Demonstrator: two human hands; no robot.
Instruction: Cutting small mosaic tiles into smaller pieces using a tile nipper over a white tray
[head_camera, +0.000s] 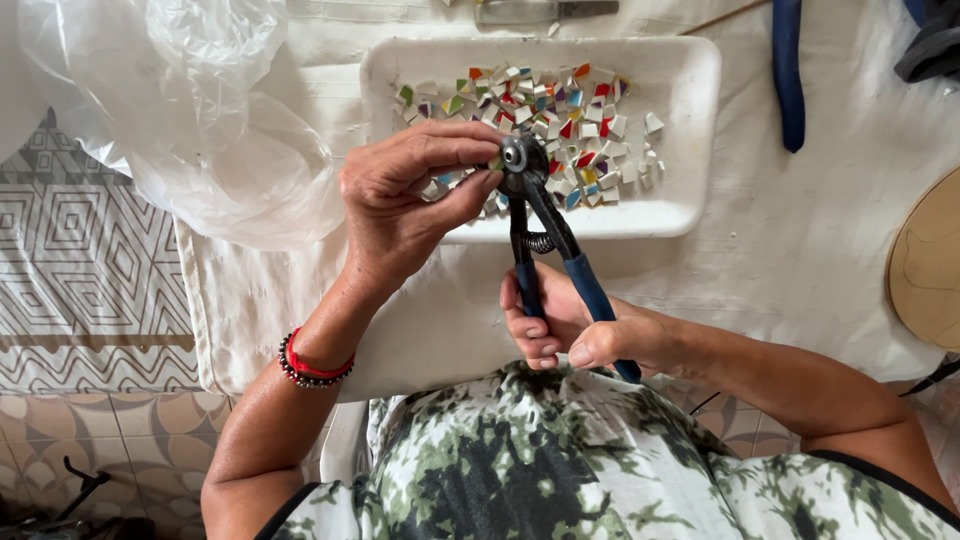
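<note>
- I'm gripping the tile nippers in my right hand, fingers closed round both blue handles, low near my body.
- I'm pinching a small tile chip in my left hand, thumb and fingertips closed on it, feeding it to the wheel head of the nippers.
- The chip is sitting right at the cutting wheels, just above the near edge of the white tray; it's mostly hidden by my fingers, so I can't tell its colour or shape for sure.
- Step in hand, as I'm judging it: lining up a piece for a nip, held over the tray.
- The handles are looking part-spread with the spring showing between them, so I'm judging the squeeze isn't done yet.
- Next move is calling for a steady hold on the chip, wheels square across it, then a firm squeeze with my fingertips clear.
- The heap of cut mosaic pieces, white with coloured faces, is lying in the tray beyond my hands.
- The tray is resting on the table's white cloth; a clear plastic bag is lying far left, another blue-handled tool far right.
</note>
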